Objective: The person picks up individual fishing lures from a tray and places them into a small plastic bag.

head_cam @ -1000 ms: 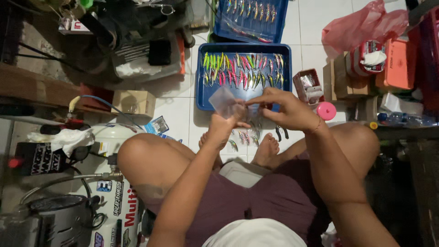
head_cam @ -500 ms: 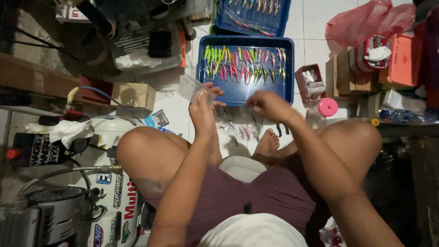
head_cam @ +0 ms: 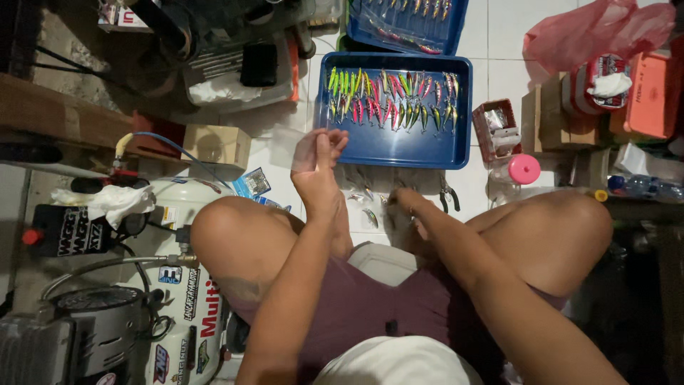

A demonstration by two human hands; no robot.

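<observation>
Left hand (head_cam: 317,160): raised above the white tiled floor (head_cam: 499,43), fingers pinched on a thin clear plastic sleeve (head_cam: 293,148), probably a small bag; film too faint to confirm. Held up, presumably to keep the mouth accessible. Long axis approx. vertical in view, near-to-far.

Right hand (head_cam: 406,203): lowered to small fishing lures loose on the floor (head_cam: 367,214), near the blue rectangular plastic tray (head_cam: 399,146). Grip: cannot tell. Tray lures lie in rows, axes near-to-far.

The scene is being lit evenly from above. The white floor tiles (head_cam: 499,28) are being rendered brightest; the left and right edges are falling into shadow. Slight softness is being seen throughout.
</observation>
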